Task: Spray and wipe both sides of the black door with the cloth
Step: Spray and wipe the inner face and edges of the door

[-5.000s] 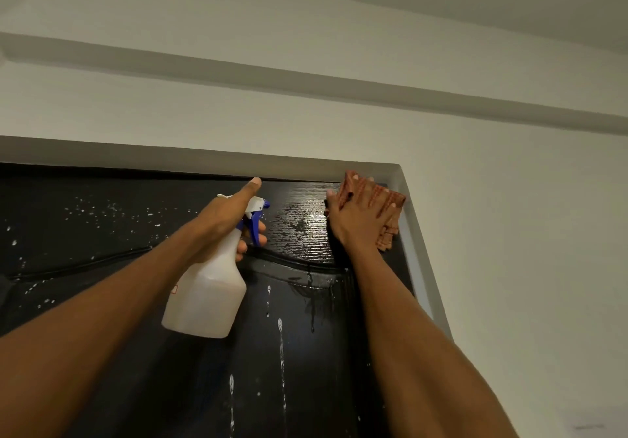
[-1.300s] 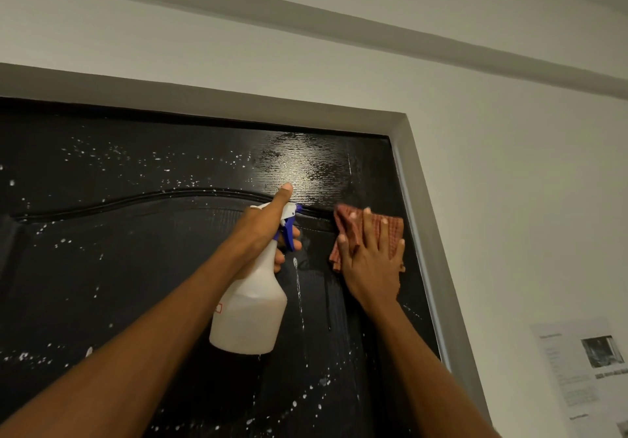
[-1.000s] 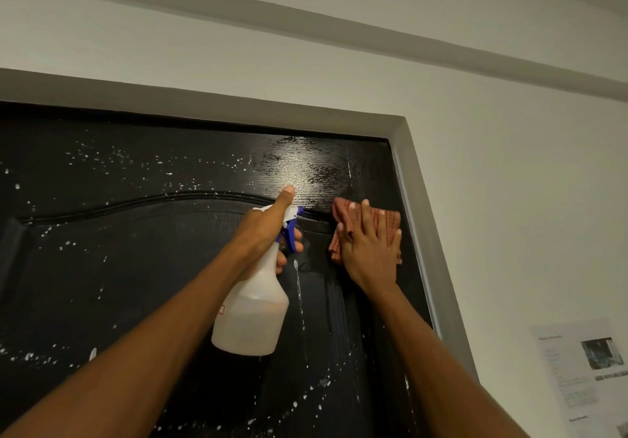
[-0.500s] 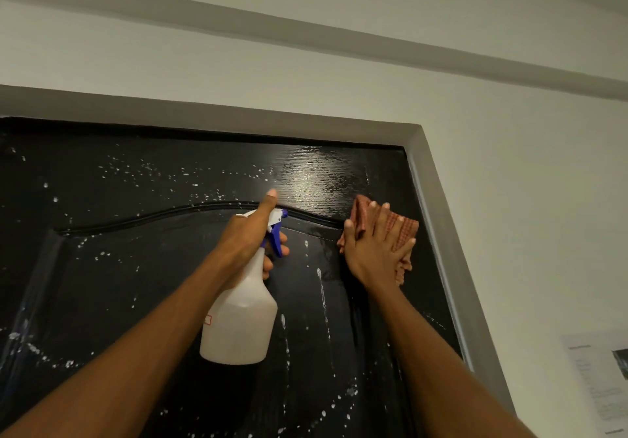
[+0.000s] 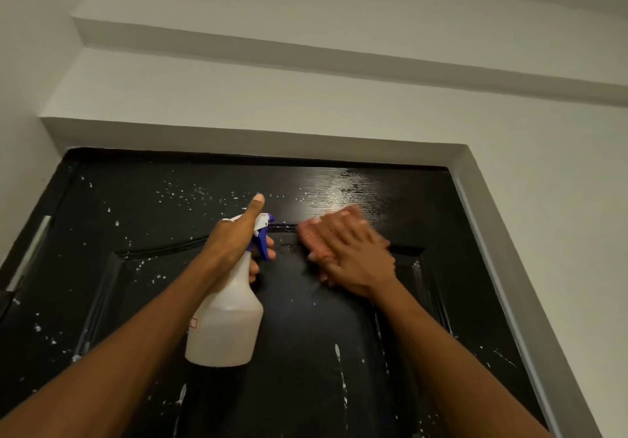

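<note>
Reddish cloth (image 5: 319,235) has slid left across the black door (image 5: 306,335) since half a second ago: it sat near the right frame edge then, and now lies at the arched moulding, just beside the spray bottle (image 5: 226,322). The right hand (image 5: 353,257) presses it flat with fingers spread; motion blur makes the exact finger lay hard to read, so it is probably mid-stroke. The left hand (image 5: 234,244) grips the bottle's neck, thumb raised, fingers curled by the blue trigger. Droplets cover the upper left of the door, so this face looks only partly wiped, and the far side is not yet reached.
</note>
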The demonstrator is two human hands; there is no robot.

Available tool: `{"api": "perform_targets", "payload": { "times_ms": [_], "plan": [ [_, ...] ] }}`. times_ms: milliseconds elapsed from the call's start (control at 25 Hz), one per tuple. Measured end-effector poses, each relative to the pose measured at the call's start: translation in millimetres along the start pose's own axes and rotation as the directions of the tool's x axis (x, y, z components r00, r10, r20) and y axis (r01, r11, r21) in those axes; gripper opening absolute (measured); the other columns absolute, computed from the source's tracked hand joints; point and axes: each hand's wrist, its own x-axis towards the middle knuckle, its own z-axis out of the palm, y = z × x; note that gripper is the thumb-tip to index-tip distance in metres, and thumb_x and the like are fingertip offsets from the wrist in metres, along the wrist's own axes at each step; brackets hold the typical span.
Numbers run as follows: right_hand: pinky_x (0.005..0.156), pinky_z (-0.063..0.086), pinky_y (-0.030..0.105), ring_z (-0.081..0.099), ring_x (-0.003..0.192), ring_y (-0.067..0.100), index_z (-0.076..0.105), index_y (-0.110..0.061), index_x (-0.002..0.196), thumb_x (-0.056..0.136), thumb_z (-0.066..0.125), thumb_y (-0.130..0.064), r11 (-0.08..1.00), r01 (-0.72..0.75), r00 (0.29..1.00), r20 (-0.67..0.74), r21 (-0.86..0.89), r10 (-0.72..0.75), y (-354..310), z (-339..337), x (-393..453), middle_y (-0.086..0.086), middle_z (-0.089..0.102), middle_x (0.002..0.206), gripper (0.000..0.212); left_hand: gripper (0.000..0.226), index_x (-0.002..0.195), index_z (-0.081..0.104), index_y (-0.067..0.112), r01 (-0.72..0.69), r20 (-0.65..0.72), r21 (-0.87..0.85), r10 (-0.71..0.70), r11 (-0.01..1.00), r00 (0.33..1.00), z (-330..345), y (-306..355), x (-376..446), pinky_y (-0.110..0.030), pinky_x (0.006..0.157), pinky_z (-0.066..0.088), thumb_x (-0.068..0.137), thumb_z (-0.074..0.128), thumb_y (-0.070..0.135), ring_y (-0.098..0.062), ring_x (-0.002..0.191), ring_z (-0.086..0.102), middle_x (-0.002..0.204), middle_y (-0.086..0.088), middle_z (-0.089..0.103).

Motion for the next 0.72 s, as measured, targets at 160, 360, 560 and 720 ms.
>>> {"api": "perform_targets", "payload": {
  "times_ms": [160, 360, 560, 720],
  "plan": [
    [0.122, -0.007, 0.064, -0.012, 0.156, 0.036, -0.004, -0.029, 0.163, 0.089, 0.01, -0.088, 0.636, -0.677, 0.667, -0.056, 0.372, 0.743, 22.5, -17.7, 17.1, 0.004, -0.014, 0.171, 0.096, 0.086, 0.089, 0.072, 0.002, -0.009, 0.005, -0.021, 0.009, 1.0, 1.0, -28.8, -4.3, 15.9, -0.026, 0.044, 0.048, 0.084, 0.038, 0.08, -0.019, 0.045, 0.057, 0.075, -0.014, 0.075],
    [0.119, -0.021, 0.06, -0.024, 0.154, 0.029, -0.009, -0.032, 0.162, 0.085, 0.002, -0.089, 0.773, -0.473, 0.852, -0.004, 0.424, 0.523, -52.5, -28.8, 90.5, -0.003, -0.02, 0.169, 0.097, 0.084, 0.092, 0.071, 0.002, 0.005, -0.017, -0.048, -0.005, 0.999, 1.0, -65.6, -19.1, 24.7, -0.027, 0.045, 0.048, 0.086, 0.038, 0.078, -0.019, 0.046, 0.057, 0.077, -0.014, 0.076],
    [0.123, -0.017, 0.053, -0.019, 0.155, 0.021, -0.006, -0.044, 0.16, 0.099, 0.009, -0.074, 0.982, 0.186, 0.978, 0.083, 0.044, -0.189, -120.7, -13.8, 112.0, -0.012, -0.011, 0.17, 0.07, 0.08, 0.093, 0.071, 0.005, -0.009, -0.109, 0.006, 0.01, 1.0, 0.994, -94.2, -23.4, 25.9, -0.029, 0.05, 0.05, 0.088, 0.036, 0.077, -0.022, 0.053, 0.06, 0.071, -0.01, 0.075],
    [0.116, -0.029, 0.05, -0.04, 0.145, 0.021, -0.016, -0.045, 0.157, 0.083, -0.006, -0.088, 0.984, -0.136, 0.989, 0.076, 0.113, 0.128, -77.1, -17.1, 67.2, -0.007, -0.027, 0.166, 0.087, 0.084, 0.094, 0.072, 0.004, -0.001, -0.09, 0.014, 0.002, 1.0, 0.996, -106.1, -25.0, 22.1, -0.028, 0.049, 0.05, 0.086, 0.034, 0.079, -0.021, 0.053, 0.061, 0.075, -0.011, 0.075]
  ]
}}
